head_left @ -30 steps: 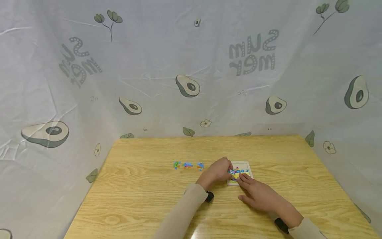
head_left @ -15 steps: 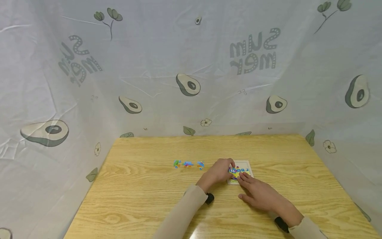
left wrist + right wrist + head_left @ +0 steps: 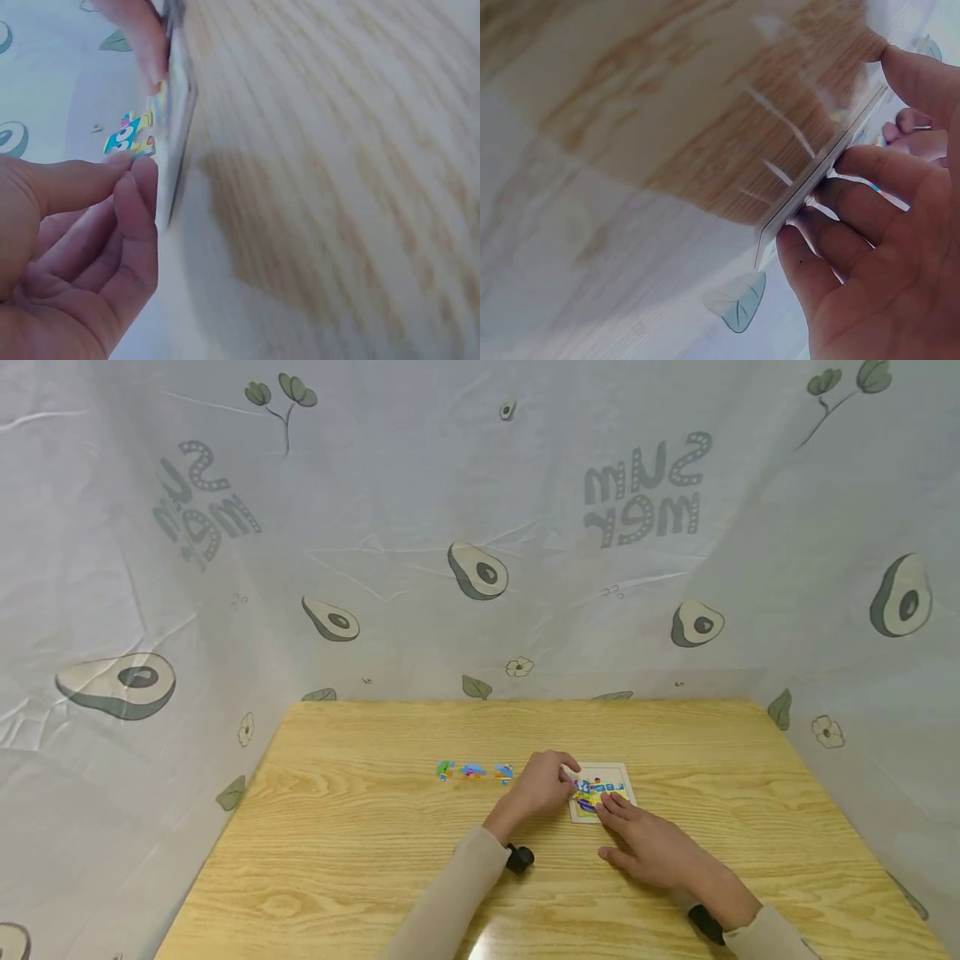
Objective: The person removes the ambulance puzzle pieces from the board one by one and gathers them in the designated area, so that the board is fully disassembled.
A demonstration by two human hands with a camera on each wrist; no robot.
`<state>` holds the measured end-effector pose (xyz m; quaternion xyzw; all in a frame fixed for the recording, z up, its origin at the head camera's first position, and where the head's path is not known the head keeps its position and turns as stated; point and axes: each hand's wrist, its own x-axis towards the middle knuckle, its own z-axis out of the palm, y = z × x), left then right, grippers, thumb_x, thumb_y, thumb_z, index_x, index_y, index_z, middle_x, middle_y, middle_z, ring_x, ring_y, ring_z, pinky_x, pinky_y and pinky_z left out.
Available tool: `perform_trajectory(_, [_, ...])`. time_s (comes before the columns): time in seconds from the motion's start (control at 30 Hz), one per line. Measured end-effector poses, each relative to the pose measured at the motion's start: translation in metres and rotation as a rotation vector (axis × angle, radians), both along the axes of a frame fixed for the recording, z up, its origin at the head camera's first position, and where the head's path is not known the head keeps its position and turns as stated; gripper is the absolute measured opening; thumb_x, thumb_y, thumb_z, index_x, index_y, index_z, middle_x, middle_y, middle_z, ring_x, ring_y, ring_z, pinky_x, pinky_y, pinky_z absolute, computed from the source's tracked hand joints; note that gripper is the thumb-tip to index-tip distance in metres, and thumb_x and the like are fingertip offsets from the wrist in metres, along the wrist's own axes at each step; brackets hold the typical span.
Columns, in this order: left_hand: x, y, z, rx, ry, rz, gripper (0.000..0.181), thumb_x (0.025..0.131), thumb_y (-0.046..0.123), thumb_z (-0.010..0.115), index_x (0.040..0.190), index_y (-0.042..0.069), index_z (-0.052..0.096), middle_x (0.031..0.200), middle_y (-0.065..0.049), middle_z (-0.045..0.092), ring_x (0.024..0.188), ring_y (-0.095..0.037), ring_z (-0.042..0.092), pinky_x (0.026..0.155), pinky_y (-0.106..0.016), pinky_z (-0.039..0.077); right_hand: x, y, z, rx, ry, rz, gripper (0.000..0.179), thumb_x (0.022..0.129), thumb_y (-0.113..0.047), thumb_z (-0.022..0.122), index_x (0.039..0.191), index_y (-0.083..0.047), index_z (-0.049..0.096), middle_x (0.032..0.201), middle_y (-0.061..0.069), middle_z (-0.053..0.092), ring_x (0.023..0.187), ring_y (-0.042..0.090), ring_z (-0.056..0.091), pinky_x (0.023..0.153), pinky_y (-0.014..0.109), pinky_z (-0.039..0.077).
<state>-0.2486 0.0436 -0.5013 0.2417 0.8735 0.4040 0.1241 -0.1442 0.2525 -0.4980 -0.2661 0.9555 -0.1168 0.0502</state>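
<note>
- Light-brown rectangular wood-grain table [image 3: 337, 860] looked smooth, glossy
- White avocado-printed hanging sheet [image 3: 390, 485] looked thin, plasticky, creased
- Multicoloured flat puzzle pieces [image 3: 473, 772] seemed smooth
- Beige long sleeves [image 3: 453, 893] were matt cloth
- Black wrist devices [image 3: 519, 859] looked plastic

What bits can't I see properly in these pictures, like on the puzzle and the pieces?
Puzzle board, head view: the part under the right hand is hidden by its fingers.
Puzzle piece, left wrist view: its near end is covered by the left hand's thumb and fingertips.
Loose pieces, head view: their pictures are too small to make out.
Sleeves, head view: cut off by the bottom edge.
</note>
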Motion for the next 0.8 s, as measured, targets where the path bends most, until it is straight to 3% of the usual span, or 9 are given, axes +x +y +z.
perform_trajectory(0.2, [0.001,-0.018,0.012,0.140,-0.022,0.064,0.008,0.097,0.006,0.073,0.101,0.004,0.080,0.090,-0.007,0.081,0.077,-0.014,0.076,0.063,-0.020,0.055,0.001,-0.001,0.002,-0.023,0.008,0.013,0.063,0.103,-0.037,0.067,0.145,0.008,0.057,0.156,0.031,0.050,0.145,0.050,0.049,0.113,0.062,0.045])
perform_trajectory(0.4, [0.004,-0.051,0.017,0.228,-0.037,0.098,0.012,0.099,0.009,0.072,0.106,0.005,0.081,0.094,-0.008,0.081,0.085,-0.029,0.080,0.066,-0.025,0.061,0.001,-0.001,-0.002,-0.010,-0.026,-0.002,0.064,0.104,-0.038,0.065,0.148,0.008,0.054,0.159,0.030,0.046,0.148,0.049,0.045,0.115,0.062,0.043])
perform_trajectory(0.53, [0.007,-0.075,0.019,0.271,-0.085,0.124,0.013,0.099,0.008,0.073,0.108,0.004,0.081,0.098,-0.012,0.080,0.088,-0.036,0.079,0.074,-0.041,0.065,0.001,0.000,-0.003,0.000,-0.005,0.008,0.064,0.105,-0.037,0.064,0.148,0.008,0.054,0.159,0.031,0.047,0.147,0.050,0.045,0.114,0.061,0.044])
perform_trajectory(0.63, [0.009,-0.092,0.022,0.310,-0.142,0.131,0.018,0.099,0.008,0.073,0.113,0.001,0.080,0.102,-0.014,0.080,0.089,-0.036,0.079,0.080,-0.050,0.065,0.001,0.001,-0.003,-0.011,0.005,0.018,0.063,0.104,-0.036,0.065,0.148,0.009,0.054,0.158,0.032,0.047,0.146,0.051,0.046,0.113,0.061,0.045])
perform_trajectory(0.8, [0.011,-0.118,0.027,0.381,-0.218,0.158,0.029,0.098,0.007,0.073,0.125,-0.005,0.073,0.106,-0.019,0.078,0.088,-0.030,0.079,0.086,-0.052,0.064,0.000,0.001,-0.002,-0.027,-0.011,0.027,0.063,0.105,-0.036,0.064,0.149,0.008,0.053,0.159,0.031,0.046,0.147,0.051,0.045,0.114,0.061,0.044])
